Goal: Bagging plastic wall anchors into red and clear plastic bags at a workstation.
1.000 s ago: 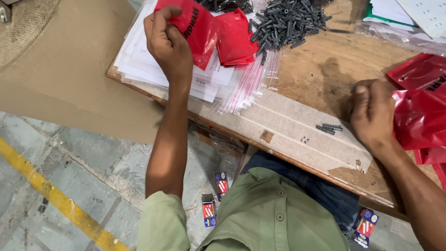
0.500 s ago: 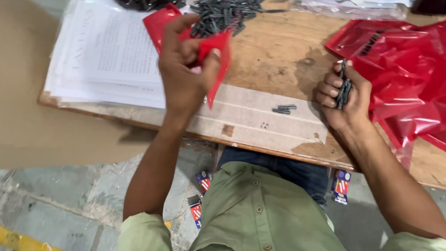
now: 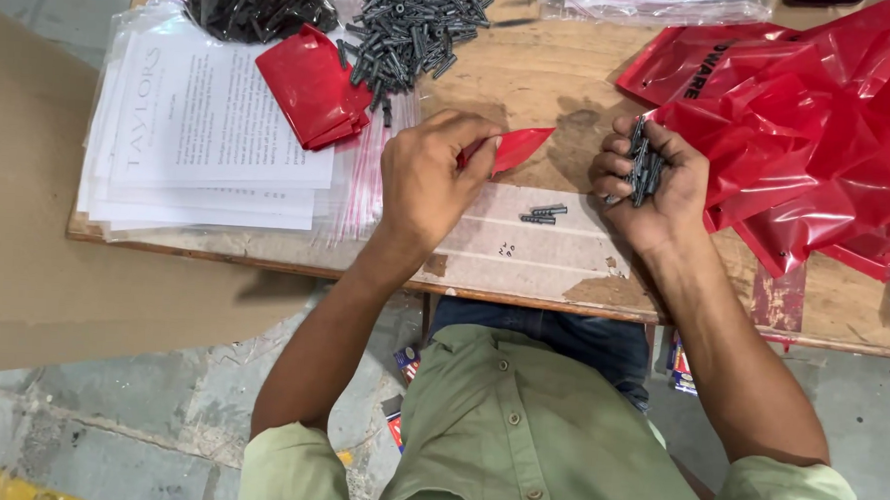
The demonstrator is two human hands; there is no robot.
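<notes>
Near the front edge of the worktop (image 3: 532, 94), the left hand (image 3: 430, 184) pinches a small red bag (image 3: 515, 146) while the right hand (image 3: 651, 184) cups dark screws (image 3: 645, 167), so filling seems underway, needing the bag's mouth opened.

The left hand (image 3: 430, 184) is bringing the small red bag (image 3: 509, 148) down from mid-air toward the right hand (image 3: 648, 184), which is now cupping grey screws (image 3: 645, 169) instead of resting on the wooden table (image 3: 532, 79)
</notes>
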